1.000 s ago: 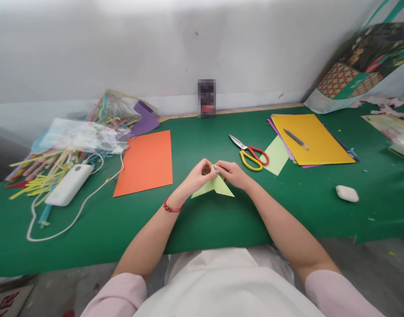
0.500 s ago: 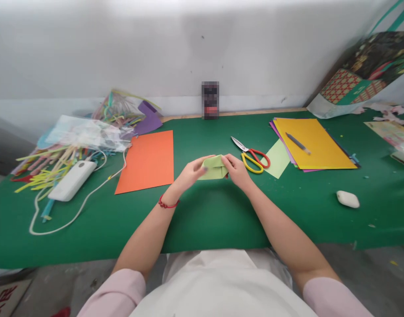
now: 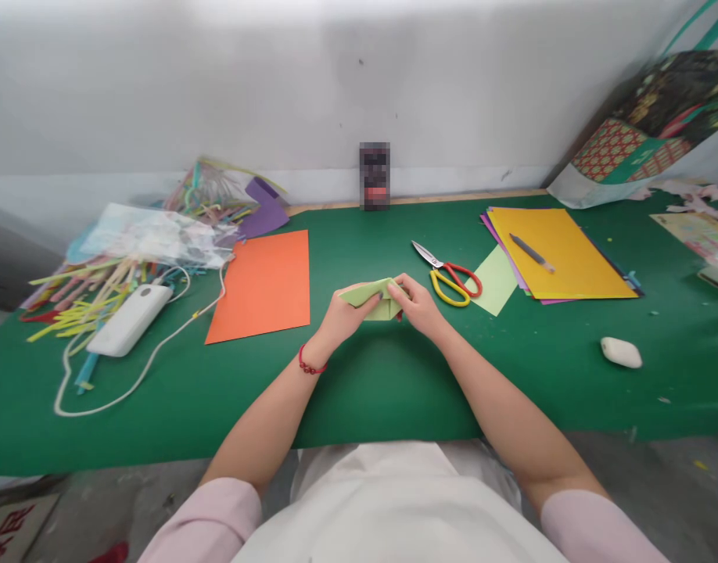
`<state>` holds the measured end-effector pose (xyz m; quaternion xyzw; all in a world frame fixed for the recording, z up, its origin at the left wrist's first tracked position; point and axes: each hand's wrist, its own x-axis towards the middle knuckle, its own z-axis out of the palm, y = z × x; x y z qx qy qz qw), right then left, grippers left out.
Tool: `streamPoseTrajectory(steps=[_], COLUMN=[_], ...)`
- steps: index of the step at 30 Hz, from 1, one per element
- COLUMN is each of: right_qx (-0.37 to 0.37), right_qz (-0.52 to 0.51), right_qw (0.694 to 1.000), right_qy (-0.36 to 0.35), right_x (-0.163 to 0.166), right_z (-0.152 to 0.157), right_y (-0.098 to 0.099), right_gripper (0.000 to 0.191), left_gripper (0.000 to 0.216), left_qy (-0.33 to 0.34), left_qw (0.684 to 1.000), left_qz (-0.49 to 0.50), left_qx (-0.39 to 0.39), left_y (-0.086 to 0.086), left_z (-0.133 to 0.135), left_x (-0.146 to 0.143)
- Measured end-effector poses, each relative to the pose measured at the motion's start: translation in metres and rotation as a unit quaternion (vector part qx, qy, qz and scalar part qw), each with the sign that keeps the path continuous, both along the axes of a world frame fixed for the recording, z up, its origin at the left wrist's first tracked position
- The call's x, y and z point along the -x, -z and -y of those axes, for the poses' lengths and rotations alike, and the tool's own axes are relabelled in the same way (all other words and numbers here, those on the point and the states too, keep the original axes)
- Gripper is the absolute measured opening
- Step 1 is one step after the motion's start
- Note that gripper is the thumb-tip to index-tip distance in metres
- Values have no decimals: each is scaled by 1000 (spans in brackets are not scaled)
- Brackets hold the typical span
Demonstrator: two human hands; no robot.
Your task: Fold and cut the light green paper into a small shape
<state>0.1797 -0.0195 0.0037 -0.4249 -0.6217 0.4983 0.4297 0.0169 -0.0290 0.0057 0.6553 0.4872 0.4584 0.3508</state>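
Observation:
A folded piece of light green paper is held just above the green table mat in the middle. My left hand, with a red cord on its wrist, is closed on the paper's left side from below. My right hand pinches the paper's right end with fingers pressed together. Both hands meet over the paper, and part of it is hidden by my fingers.
An orange sheet lies left of my hands. Red-and-yellow scissors, a light green scrap and a yellow paper stack with a pencil lie right. A white eraser, a white power bank with cable and coloured strips are also there.
The green paper went from a flat pointed shape on the mat to a smaller folded piece lifted between both hands. My hands shifted slightly away from me.

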Motion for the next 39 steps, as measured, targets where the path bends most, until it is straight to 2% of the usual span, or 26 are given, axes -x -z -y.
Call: streamPoseTrajectory(steps=[7, 15, 29, 39], right_qx=[-1, 5, 17, 26], right_qz=[-11, -2, -35, -45], right_qw=[1000, 1000, 999, 998], right_qy=[21, -8, -34, -33], right_x=[0, -1, -2, -1], right_z=[0, -1, 0, -1], right_y=[-3, -1, -3, -1], right_gripper=[40, 37, 33, 33], left_gripper=[19, 25, 27, 26], left_qy=[19, 18, 30, 29], left_qw=[999, 999, 996, 995], left_qz=[-24, 17, 36, 36], left_qx=[-44, 26, 80, 86], left_y=[-1, -8, -14, -16], left_z=[2, 3, 1, 3], left_x=[0, 1, 3, 4])
